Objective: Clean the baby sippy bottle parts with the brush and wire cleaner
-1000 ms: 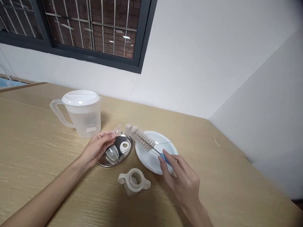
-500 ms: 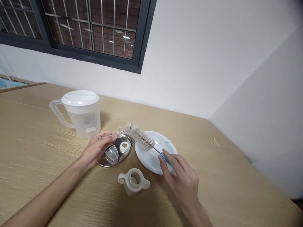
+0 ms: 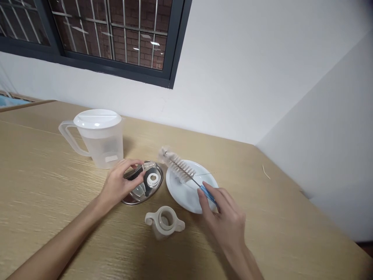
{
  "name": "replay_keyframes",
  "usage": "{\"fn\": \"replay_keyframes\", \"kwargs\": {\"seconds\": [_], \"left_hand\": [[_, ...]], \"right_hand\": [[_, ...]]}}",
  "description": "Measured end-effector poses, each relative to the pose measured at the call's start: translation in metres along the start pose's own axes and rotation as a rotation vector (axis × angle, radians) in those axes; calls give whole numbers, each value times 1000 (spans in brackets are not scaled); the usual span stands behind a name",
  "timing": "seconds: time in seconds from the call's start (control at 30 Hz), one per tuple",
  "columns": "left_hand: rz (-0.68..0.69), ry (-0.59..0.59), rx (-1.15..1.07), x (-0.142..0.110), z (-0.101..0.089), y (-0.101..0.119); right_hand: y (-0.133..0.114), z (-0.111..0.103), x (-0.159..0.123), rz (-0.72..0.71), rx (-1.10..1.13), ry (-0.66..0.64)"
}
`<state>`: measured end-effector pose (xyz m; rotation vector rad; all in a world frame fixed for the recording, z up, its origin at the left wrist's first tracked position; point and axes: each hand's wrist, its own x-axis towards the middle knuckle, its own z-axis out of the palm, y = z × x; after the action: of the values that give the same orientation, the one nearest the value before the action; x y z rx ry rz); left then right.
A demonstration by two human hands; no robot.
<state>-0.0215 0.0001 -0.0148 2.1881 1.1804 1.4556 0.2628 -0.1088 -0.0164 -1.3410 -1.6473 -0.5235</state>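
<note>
Between thumb and fingers, my left hand pinches a clear bottle nipple, turned on its side above an oval metal tray. On that tray lie a white screw ring and a clear bottle cap, partly hidden by my hand. My right hand is closed around the blue handle of a bottle brush. Its white bristles point up and left over a white plate, apart from the nipple. Nearer to me, a baby bottle with two side handles stands upright, its mouth uncovered.
A lidded translucent pitcher stands behind the tray at the left. A thin pale strip lies on the wooden table at the right. The wall and a barred window rise behind the table.
My left hand has turned, tipping the nipple from upright onto its side, pointing right. The brush in my right hand has shifted slightly right.
</note>
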Motion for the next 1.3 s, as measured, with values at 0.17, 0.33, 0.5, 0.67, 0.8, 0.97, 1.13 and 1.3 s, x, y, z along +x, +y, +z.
{"fn": "replay_keyframes", "kwargs": {"seconds": [0.17,0.33,0.5,0.67,0.8,0.97,1.13,1.3], "left_hand": [[-356,16,-404,7,-1,6],[-686,5,-886,10,1,2],[-771,-43,-946,6,3,4],[-750,-44,-958,8,1,10],[-666,-33,-865,9,2,10],[-440,69,-596,3,7,10],[-314,132,-364,-1,8,15],[-268,241,-289,2,5,13]], "right_hand": [[2,-2,1,61,34,-10],[-4,-1,0,20,61,-13],[-7,2,-1,-9,33,-17],[-7,2,-1,-22,9,-12],[-7,2,-2,-20,5,-13],[-8,2,-2,-22,6,-17],[-9,0,-1,-42,19,-15],[-8,0,-2,-60,23,-37]]}}
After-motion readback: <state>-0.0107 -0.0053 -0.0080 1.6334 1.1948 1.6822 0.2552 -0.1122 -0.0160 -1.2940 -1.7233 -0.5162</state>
